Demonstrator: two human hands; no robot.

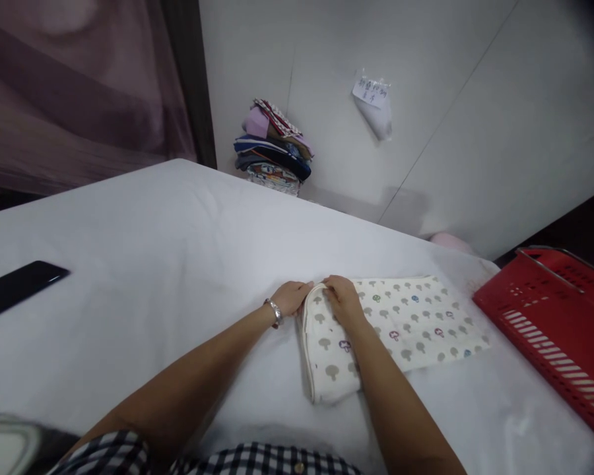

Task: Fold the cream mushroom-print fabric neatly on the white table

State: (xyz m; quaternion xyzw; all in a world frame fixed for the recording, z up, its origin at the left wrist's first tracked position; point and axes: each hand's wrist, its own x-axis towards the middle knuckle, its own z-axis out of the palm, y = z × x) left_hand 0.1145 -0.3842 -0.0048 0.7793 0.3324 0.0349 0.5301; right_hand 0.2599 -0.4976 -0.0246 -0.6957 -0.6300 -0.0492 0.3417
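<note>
A cream cloth (pixel 416 323) printed with grey and coloured mushrooms lies folded in layers on the white-covered table. Its left end is a rounded fold that stands slightly raised. At the upper corner of that fold is my left hand (pixel 291 298), with a silver bracelet at the wrist and its fingertips closed on the cloth's edge. My right hand (pixel 344 300) rests just to the right, fingers bent and gripping the cloth near its far edge. Both thumbs and some fingertips are partly hidden. My right forearm crosses over the cloth's middle.
A red plastic basket (pixel 539 316) stands at the table's right end. On the far left lies a black phone-like slab (pixel 24 284). Beyond the white table (pixel 202 264) are a stack of folded clothes (pixel 272 148) and a labelled plastic bag (pixel 373 105). A pinkish curtain (pixel 79 86) hangs upper left.
</note>
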